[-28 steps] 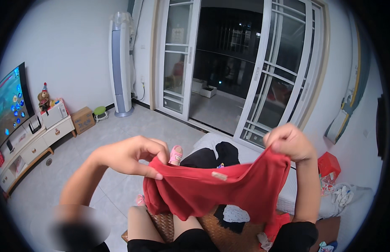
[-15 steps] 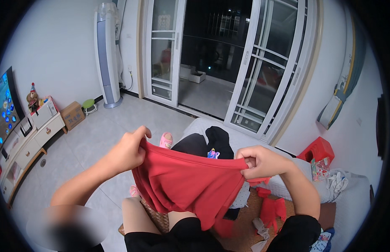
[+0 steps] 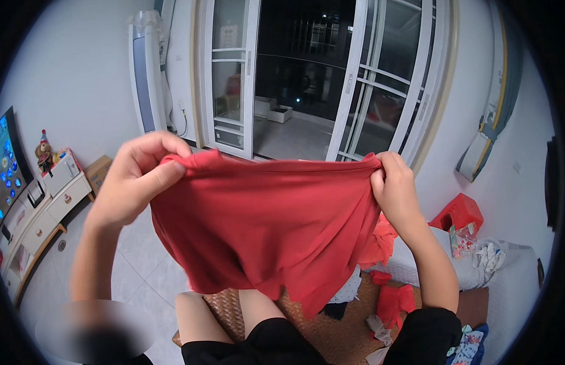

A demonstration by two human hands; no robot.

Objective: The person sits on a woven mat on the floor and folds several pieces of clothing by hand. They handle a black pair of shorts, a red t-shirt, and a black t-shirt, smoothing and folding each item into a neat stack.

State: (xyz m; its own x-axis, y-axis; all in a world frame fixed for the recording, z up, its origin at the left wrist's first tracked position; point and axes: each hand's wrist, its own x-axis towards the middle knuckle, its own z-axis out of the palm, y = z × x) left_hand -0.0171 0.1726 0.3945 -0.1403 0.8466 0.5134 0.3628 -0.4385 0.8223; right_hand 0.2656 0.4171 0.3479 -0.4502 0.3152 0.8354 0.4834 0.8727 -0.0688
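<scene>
Stretched between my two hands is a soft red garment (image 3: 270, 213), with a waistband along the top and a body like shorts. My left hand (image 3: 139, 173) pinches one top corner between thumb and fingers. On the other side, my right hand (image 3: 395, 188) is closed on the opposite end of the band. Its cloth hangs in folds to just above my knees and covers part of the things behind. Below, on a woven brown surface (image 3: 297, 313), lie red clothing (image 3: 396, 306), a pale dotted cloth (image 3: 347, 289) and several other pieces.
At the right, a red plastic stool (image 3: 458, 210) stands by a pale-covered seat (image 3: 513, 261) with a crumpled white cloth (image 3: 490, 255). A cabinet (image 3: 51, 210) and a screen (image 3: 9, 164) line the left wall. Sliding glass doors (image 3: 234, 91) are ahead.
Both hands have risen and moved apart, lifting the red garment higher and spreading its band wider. An orange-red cloth now shows more behind my right hand.
</scene>
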